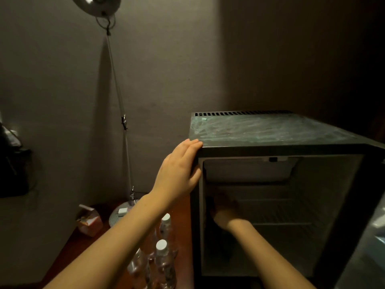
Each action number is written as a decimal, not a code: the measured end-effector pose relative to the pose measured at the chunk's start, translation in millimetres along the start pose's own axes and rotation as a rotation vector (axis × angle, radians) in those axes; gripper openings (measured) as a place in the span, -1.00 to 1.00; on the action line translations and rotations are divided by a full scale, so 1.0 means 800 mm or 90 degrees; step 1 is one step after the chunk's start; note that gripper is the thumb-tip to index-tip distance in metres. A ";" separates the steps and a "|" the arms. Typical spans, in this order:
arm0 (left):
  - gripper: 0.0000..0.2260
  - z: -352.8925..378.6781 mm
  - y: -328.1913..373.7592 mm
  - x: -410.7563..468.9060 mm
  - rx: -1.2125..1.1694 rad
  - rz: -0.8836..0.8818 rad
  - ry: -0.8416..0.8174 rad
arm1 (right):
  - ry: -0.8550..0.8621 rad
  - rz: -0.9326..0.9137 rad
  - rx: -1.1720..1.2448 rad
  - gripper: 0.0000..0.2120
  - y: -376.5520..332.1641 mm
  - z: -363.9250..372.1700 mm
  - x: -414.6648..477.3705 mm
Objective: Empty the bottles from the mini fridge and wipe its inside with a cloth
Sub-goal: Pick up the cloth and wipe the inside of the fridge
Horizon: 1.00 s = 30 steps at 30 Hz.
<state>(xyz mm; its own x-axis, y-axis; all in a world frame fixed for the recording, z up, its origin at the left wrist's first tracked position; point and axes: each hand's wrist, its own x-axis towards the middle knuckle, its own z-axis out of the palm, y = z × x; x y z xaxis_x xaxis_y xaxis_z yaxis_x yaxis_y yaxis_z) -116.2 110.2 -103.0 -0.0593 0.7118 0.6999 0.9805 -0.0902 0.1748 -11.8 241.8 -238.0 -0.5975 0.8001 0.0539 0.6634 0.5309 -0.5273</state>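
Note:
The black mini fridge point(270, 130) stands open on a wooden surface, its pale inside showing wire shelves and no bottles. My left hand point(179, 170) clasps the fridge's top left front corner, fingers on the top and thumb on the front frame. My right hand point(226, 211) is inside the fridge, in shadow, against the left inner wall at shelf height. A dark shape lies by its fingers, and whether it is a cloth I cannot tell. Several clear bottles point(162, 255) with white caps stand on the surface left of the fridge, under my left forearm.
The fridge door point(366, 243) hangs open at the lower right. A floor-style lamp point(117, 80) leans along the wall, its round base point(123, 214) behind the bottles. A small pink carton point(89, 223) sits left of the base. A dark object point(12, 163) hangs at the far left.

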 end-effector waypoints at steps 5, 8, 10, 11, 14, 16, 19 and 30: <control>-0.51 0.003 -0.006 -0.001 0.023 0.019 0.000 | -0.118 -0.049 -0.073 -0.58 0.017 0.042 -0.023; -0.53 0.005 -0.003 0.000 0.057 0.031 0.025 | -0.098 -0.112 -0.113 -0.55 0.027 0.038 -0.033; -0.55 0.010 0.002 0.001 0.088 0.030 0.057 | -0.093 -0.147 -0.124 -0.48 0.033 0.036 -0.038; -0.56 0.012 0.005 0.002 0.102 0.027 0.070 | -0.094 -0.160 -0.126 -0.44 0.035 0.035 -0.041; -0.57 0.017 0.010 0.004 0.140 0.022 0.091 | -0.107 -0.164 -0.121 -0.31 0.046 0.038 -0.043; -0.56 0.020 0.013 0.004 0.158 0.013 0.090 | -0.109 -0.164 -0.120 -0.21 0.055 0.044 -0.042; -0.53 0.024 0.016 0.004 0.171 -0.006 0.085 | -0.135 -0.184 -0.175 -0.12 0.063 0.052 -0.041; -0.49 0.022 0.024 0.003 0.154 -0.054 0.078 | -0.194 -0.190 -0.174 -0.29 0.091 0.028 -0.042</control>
<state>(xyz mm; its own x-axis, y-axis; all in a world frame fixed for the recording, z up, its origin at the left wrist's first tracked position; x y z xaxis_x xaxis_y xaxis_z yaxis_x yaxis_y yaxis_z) -94.3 122.2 -110.4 -0.1515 0.6192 0.7705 0.9863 0.1459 0.0767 46.5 247.0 -297.3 -0.8563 0.5061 -0.1026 0.5129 0.8103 -0.2836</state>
